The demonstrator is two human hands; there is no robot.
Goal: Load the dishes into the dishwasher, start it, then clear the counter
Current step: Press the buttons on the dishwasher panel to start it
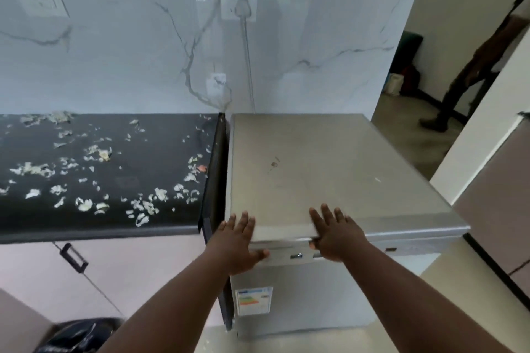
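A silver dishwasher (329,169) stands right of the black counter (109,223), its door closed. A small lit display (298,255) shows on its top front strip. My left hand (239,241) lies with straight fingers over the front left corner of the dishwasher top, thumb on the front strip. My right hand (334,233) rests flat on the front edge of the top, its thumb tucked under the lip. Several pale food scraps (143,206) are scattered across the counter. No dishes are in view.
A cable (248,66) runs down the marble wall from a socket (239,6) behind the dishwasher. A black bin bag (77,335) sits on the floor at lower left. A cupboard handle (73,256) hangs under the counter. A person's legs (459,89) stand at the far right.
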